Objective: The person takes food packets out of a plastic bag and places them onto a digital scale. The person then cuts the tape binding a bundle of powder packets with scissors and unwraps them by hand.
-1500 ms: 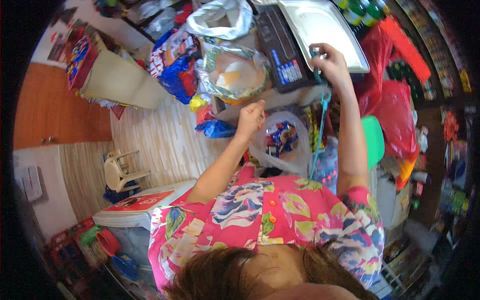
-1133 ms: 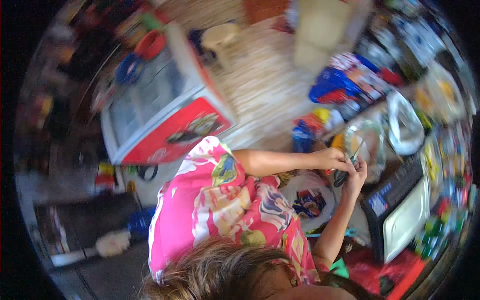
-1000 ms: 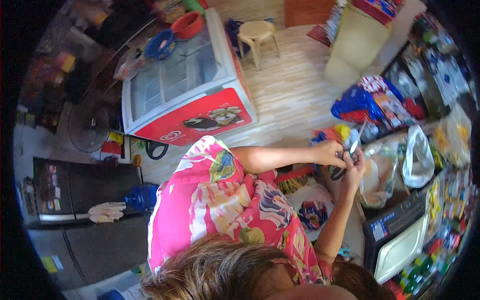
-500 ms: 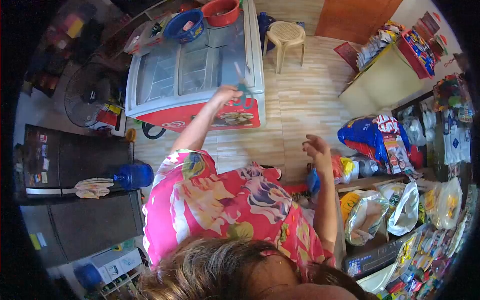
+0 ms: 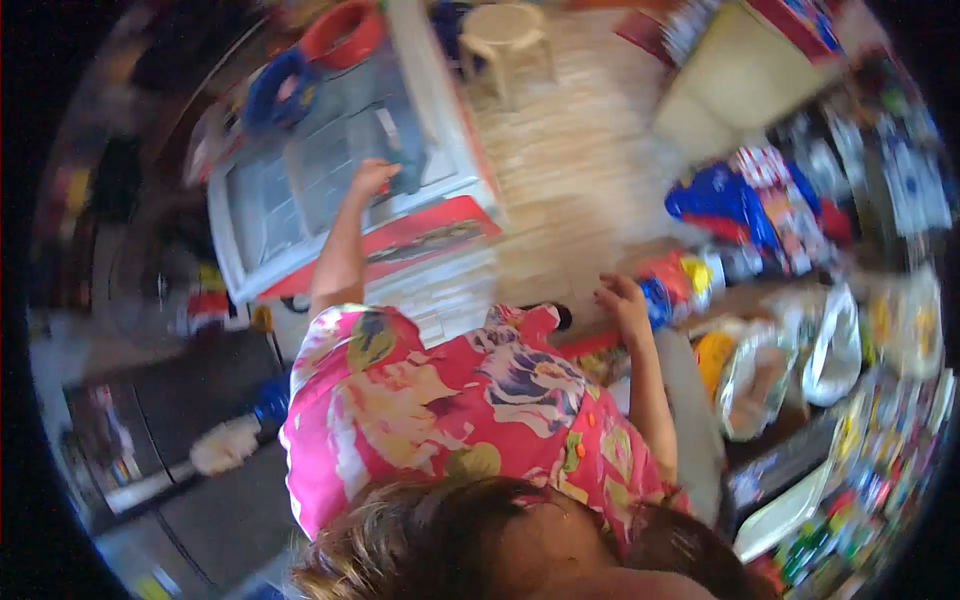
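My left hand [image 5: 375, 178] is closed around a pair of scissors [image 5: 406, 176] with green handles. It is stretched out over the front corner of a chest freezer [image 5: 440, 187] with a glass top. The scissors' blades point up and away from me, blurred by motion. My right hand [image 5: 624, 302] hangs in the air with its fingers apart and nothing in it. Close beside it are red, yellow and blue plastic packages [image 5: 675, 285].
A blue basin [image 5: 280, 90] and a red basin [image 5: 342, 35] stand on the freezer. Beyond it is a beige stool [image 5: 505, 28]. At right, a large blue sack [image 5: 720, 200] lies near open bags [image 5: 757, 385]. A dark fridge [image 5: 190, 385] is at left.
My view has turned, so the freezer and shelves appear shifted and tilted. My left hand, still gripping the scissors, now appears farther left over the freezer. My right hand stays open.
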`<state>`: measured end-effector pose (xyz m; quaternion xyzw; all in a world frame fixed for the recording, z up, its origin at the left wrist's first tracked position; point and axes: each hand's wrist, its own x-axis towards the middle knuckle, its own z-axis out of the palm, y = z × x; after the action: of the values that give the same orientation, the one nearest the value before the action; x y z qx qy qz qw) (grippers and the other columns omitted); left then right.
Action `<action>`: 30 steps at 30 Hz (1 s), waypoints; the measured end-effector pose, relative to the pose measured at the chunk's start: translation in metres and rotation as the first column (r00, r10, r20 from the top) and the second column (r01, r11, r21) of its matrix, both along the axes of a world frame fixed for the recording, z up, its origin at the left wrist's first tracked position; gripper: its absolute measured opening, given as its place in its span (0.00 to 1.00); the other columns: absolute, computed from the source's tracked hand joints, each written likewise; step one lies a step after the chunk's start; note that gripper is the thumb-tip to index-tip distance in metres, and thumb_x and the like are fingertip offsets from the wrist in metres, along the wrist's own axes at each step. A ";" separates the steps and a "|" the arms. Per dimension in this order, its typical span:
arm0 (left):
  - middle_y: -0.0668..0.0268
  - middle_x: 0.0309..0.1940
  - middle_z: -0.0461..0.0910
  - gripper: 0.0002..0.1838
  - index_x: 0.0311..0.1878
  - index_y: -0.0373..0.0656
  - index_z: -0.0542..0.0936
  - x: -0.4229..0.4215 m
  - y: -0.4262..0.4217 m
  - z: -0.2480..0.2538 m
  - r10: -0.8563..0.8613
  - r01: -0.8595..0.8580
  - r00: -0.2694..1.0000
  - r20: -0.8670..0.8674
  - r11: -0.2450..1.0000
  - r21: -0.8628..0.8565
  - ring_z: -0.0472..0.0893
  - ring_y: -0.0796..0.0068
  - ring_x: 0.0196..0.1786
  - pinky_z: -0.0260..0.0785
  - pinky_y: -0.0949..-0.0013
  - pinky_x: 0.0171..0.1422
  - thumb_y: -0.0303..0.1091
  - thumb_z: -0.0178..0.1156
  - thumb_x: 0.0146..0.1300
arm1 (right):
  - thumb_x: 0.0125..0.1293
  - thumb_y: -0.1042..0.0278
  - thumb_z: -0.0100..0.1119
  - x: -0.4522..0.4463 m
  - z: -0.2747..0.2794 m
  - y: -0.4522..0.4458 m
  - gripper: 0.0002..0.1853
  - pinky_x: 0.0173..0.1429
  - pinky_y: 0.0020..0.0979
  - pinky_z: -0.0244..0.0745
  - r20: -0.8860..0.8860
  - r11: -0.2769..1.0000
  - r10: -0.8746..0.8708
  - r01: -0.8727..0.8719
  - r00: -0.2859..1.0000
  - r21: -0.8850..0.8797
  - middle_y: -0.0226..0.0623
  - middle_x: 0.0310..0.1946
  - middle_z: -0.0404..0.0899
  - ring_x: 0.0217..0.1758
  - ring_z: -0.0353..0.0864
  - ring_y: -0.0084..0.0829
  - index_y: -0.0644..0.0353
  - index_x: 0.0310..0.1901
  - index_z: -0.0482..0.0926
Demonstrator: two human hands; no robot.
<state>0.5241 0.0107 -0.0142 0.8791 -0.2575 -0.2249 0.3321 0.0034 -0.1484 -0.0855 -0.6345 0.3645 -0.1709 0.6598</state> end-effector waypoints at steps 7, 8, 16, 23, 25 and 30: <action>0.56 0.20 0.80 0.22 0.27 0.35 0.82 -0.027 0.015 0.021 0.006 -0.067 0.743 0.669 0.995 0.067 0.79 0.63 0.24 0.69 0.62 0.32 0.49 0.64 0.49 | 0.51 0.63 0.60 -0.032 -0.045 0.018 0.20 0.43 0.34 0.74 0.003 0.942 -0.149 0.142 0.989 -0.303 0.47 0.35 0.81 0.37 0.81 0.39 0.64 0.45 0.77; 0.55 0.21 0.80 0.21 0.29 0.35 0.82 -0.021 0.015 0.021 -0.035 -0.029 0.484 0.874 0.998 0.056 0.80 0.62 0.26 0.70 0.61 0.34 0.48 0.64 0.49 | 0.51 0.63 0.60 -0.035 -0.056 0.024 0.20 0.43 0.35 0.74 0.021 0.949 -0.196 0.196 0.980 -0.246 0.47 0.34 0.81 0.37 0.81 0.39 0.64 0.45 0.78; 0.68 0.22 0.76 0.10 0.35 0.41 0.79 -0.186 -0.045 -0.071 -0.407 0.409 0.913 0.043 0.907 -0.104 0.72 0.83 0.22 0.65 0.78 0.23 0.35 0.67 0.53 | 0.53 0.67 0.59 -0.044 -0.081 0.124 0.16 0.40 0.36 0.73 0.080 0.900 -0.433 0.436 0.898 -0.026 0.45 0.31 0.80 0.35 0.80 0.39 0.64 0.44 0.77; 0.69 0.16 0.71 0.11 0.31 0.41 0.76 -0.418 -0.054 -0.093 -0.488 0.452 0.687 -0.539 0.867 -0.209 0.67 0.81 0.16 0.56 0.74 0.17 0.40 0.60 0.58 | 0.55 0.67 0.60 -0.073 -0.037 0.139 0.16 0.41 0.36 0.73 0.177 0.909 -0.328 0.361 0.928 -0.210 0.46 0.32 0.79 0.34 0.79 0.41 0.64 0.45 0.75; 0.68 0.15 0.70 0.13 0.27 0.43 0.74 -0.420 -0.054 -0.077 -0.370 0.335 0.682 -0.631 0.925 -0.180 0.66 0.79 0.15 0.56 0.71 0.16 0.42 0.57 0.59 | 0.56 0.65 0.59 -0.085 -0.065 0.150 0.17 0.41 0.36 0.73 0.167 0.908 -0.326 0.358 0.930 -0.220 0.47 0.33 0.79 0.35 0.80 0.40 0.63 0.46 0.75; 0.65 0.14 0.68 0.09 0.25 0.42 0.70 -0.303 -0.055 -0.047 -0.147 -0.233 0.722 -0.676 0.868 -0.438 0.69 0.70 0.15 0.60 0.69 0.16 0.37 0.49 0.56 | 0.58 0.68 0.59 -0.146 -0.111 0.157 0.17 0.43 0.27 0.73 -0.076 0.964 -0.235 0.222 0.969 -0.145 0.37 0.37 0.79 0.39 0.78 0.26 0.65 0.48 0.74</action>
<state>0.2209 -0.0447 -0.0616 0.6219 -0.1426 -0.4535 0.6222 -0.1428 0.0082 -0.1961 -0.6387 0.4533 -0.2406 0.5733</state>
